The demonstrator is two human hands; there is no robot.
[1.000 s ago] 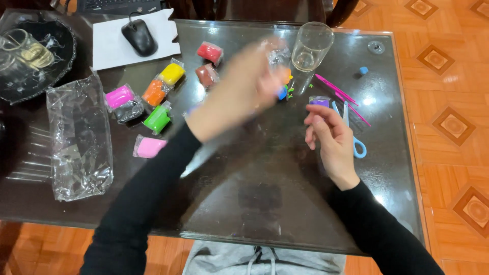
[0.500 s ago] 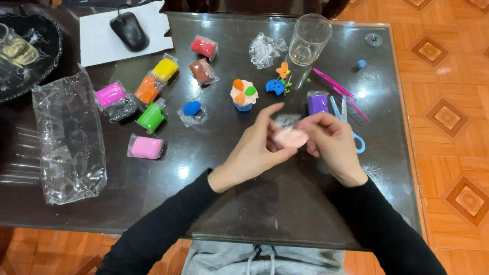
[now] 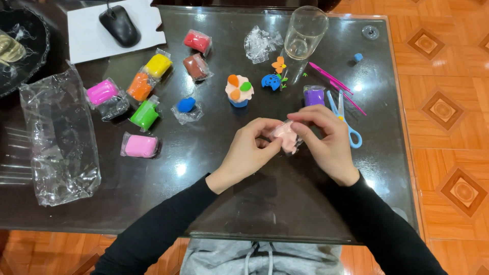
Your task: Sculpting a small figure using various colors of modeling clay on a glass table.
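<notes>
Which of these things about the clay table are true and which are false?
1. Both hands hold one pale pink clay packet. True: the left hand and the right hand pinch it together.
2. The drinking glass lies on its side. False: it stands upright.
3. The blue scissors lie beside the right hand. True.
4. The computer mouse sits on the bare glass table. False: it sits on a white sheet.
5. The green clay packet is in the left hand. False: it lies on the table.

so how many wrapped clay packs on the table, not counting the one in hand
9: red, brown, yellow, orange, magenta, green, blue, pink, purple. More may be hidden under the hands.
</notes>
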